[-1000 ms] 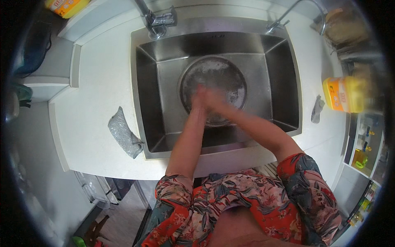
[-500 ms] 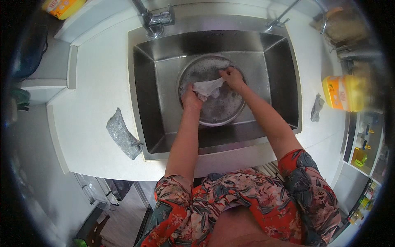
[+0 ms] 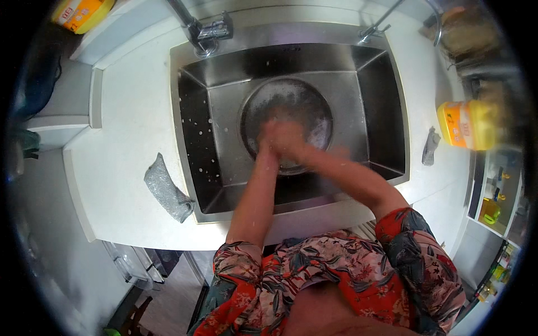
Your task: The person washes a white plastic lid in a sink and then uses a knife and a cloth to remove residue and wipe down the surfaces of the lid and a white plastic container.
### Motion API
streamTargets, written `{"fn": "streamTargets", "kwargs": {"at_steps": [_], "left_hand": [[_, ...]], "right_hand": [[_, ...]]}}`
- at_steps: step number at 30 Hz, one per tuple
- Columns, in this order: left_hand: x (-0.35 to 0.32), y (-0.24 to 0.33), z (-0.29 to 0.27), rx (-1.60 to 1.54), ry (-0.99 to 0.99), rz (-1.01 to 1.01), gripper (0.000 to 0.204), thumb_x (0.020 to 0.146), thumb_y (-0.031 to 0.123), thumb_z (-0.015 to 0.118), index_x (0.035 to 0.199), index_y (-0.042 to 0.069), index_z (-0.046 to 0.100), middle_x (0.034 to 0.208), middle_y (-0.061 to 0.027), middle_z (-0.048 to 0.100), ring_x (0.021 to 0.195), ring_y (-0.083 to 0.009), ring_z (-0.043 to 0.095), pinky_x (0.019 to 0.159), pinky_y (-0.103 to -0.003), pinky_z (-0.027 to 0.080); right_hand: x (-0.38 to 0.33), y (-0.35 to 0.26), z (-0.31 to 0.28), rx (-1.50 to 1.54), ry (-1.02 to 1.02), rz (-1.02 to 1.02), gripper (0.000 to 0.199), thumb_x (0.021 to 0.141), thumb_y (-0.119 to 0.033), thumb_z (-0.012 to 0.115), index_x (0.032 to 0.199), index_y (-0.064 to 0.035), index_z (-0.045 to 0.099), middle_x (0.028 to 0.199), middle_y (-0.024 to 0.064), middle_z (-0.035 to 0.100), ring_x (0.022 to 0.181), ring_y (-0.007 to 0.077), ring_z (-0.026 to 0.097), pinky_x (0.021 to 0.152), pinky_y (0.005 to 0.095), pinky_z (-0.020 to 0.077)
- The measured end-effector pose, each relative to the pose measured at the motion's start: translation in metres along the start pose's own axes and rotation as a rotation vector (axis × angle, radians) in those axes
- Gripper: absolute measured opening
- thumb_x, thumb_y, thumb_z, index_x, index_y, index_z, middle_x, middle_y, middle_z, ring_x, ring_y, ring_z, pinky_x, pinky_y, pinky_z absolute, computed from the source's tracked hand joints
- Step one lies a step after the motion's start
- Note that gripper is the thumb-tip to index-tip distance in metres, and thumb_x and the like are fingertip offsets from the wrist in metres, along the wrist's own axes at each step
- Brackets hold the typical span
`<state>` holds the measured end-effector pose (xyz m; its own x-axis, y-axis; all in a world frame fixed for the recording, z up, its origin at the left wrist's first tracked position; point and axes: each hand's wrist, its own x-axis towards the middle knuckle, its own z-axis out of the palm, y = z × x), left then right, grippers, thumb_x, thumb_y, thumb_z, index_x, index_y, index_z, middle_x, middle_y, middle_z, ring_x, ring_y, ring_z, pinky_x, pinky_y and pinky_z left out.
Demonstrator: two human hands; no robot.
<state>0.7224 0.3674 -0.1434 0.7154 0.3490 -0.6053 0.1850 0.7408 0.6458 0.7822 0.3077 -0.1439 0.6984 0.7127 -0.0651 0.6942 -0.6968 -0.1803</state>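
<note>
My left hand [image 3: 270, 138] and my right hand [image 3: 289, 141] are pressed close together over a round metal basin [image 3: 286, 78], both smeared by motion. Their fingers cannot be made out. The white cloth seen earlier does not show; whether it is between the hands cannot be told. Soapy-looking water [image 3: 263, 101] lies in the basin, which sits in a stainless steel sink [image 3: 347, 89]. White droplets or suds [image 3: 203, 133] speckle the sink's left wall.
A chrome faucet [image 3: 206, 39] stands at the back left, a thin spout [image 3: 372, 32] at the back right. A silvery mesh cloth [image 3: 166, 187] lies on the left counter. On the right are a grey cloth [image 3: 430, 147] and a yellow jug [image 3: 469, 125].
My hands have come together and nearer to me; the right one has moved left and down. The white cloth has gone from sight. Droplets have appeared on the sink's left wall.
</note>
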Motion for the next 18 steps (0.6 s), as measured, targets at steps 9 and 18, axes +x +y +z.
{"fn": "streamTargets", "kwargs": {"at_steps": [9,18], "left_hand": [[0.029,-0.019,-0.002,0.085,-0.133,-0.072,0.026,0.088,0.025,0.041,0.106,0.010,0.053,0.106,-0.0079,0.053,0.095,-0.0222,0.053,0.078,-0.037,0.044],[0.000,0.029,0.020,-0.253,-0.159,-0.475,0.034,0.091,0.033,0.035,0.113,0.011,0.048,0.108,-0.0050,0.056,0.094,-0.0232,0.056,0.078,-0.038,0.047]], "right_hand": [[0.013,0.006,-0.055,0.430,-0.155,0.386,0.023,0.076,-0.019,0.053,0.095,-0.0067,0.060,0.089,0.0155,0.061,0.084,0.0310,0.059,0.068,0.0422,0.0478],[0.009,0.042,-0.069,0.959,-0.142,0.530,0.028,0.084,-0.028,0.052,0.090,-0.0011,0.059,0.077,0.0101,0.061,0.067,0.0212,0.058,0.055,0.0359,0.0460]]}}
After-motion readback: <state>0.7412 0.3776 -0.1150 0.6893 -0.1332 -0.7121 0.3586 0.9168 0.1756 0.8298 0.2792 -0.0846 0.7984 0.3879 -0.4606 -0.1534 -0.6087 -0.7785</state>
